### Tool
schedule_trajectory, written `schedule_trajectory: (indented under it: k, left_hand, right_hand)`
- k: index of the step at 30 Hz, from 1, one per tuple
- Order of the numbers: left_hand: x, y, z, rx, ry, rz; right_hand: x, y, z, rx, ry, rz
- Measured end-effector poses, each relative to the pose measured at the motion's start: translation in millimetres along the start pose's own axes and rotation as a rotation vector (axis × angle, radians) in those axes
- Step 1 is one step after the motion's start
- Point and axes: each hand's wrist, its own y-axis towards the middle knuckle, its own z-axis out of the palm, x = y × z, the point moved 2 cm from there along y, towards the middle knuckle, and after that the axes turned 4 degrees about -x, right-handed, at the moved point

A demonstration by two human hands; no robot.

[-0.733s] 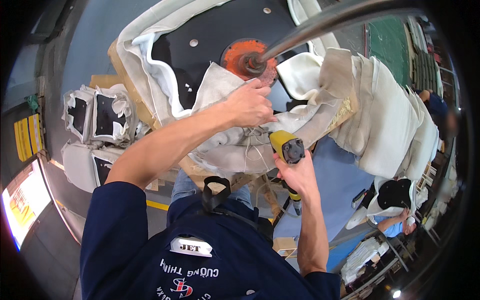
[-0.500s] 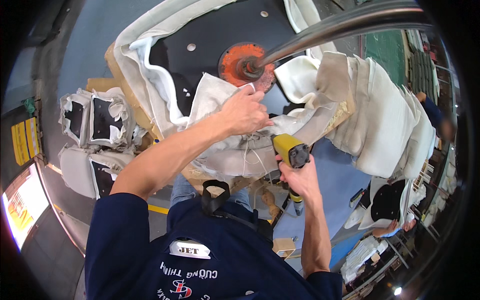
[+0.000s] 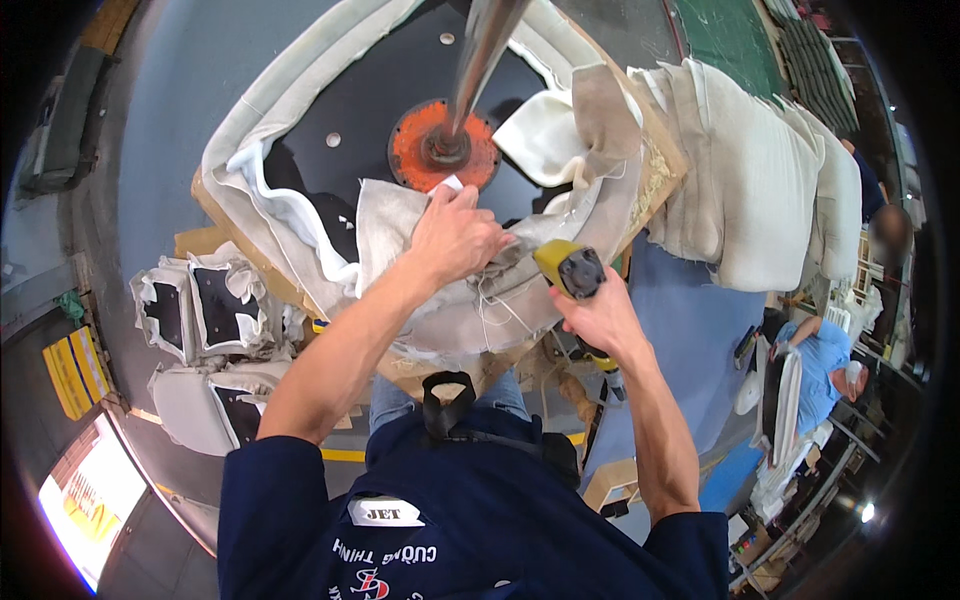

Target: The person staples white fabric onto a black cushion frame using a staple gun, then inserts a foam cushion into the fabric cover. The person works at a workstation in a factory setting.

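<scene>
Compared with the earlier frames, the metal rod rises more steeply in view from the orange disc; on the near side of the disc, the dark shirt bears a lettered white tag, white lettering and a red-and-white emblem; the left hand curls over the pale fabric flap, just near-left of the disc, its exact grip indeterminable; the right hand, near-right of the disc, is wrapped round the yellow power tool, which stands apart from the disc.

Yellow tool moved up beside L hand, co-worker's panel now edge-on
</scene>
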Motion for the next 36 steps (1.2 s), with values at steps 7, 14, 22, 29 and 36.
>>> schedule_trajectory:
  k: [7, 14, 22, 29, 36]
  left_hand:
    - [-2, 5, -1, -0.012, 0.005, -0.007]
    - [1, -5, 1, -0.034, 0.032, -0.03]
    - [1, -1, 2, 0.027, 0.013, -0.047]
    - [3, 0, 3, 0.047, -0.008, -0.061]
    - [2, -3, 3, -0.021, -0.057, -0.066]
  right_hand:
    - [12, 3, -10, 0.005, 0.021, 0.056]
    - [9, 6, -15, 0.011, -0.007, 0.12]
    - [10, 12, -27, 0.005, 0.058, 0.166]
    - [-6, 10, -44, -0.009, 0.141, 0.143]
    - [7, 15, -40, 0.025, 0.056, 0.119]
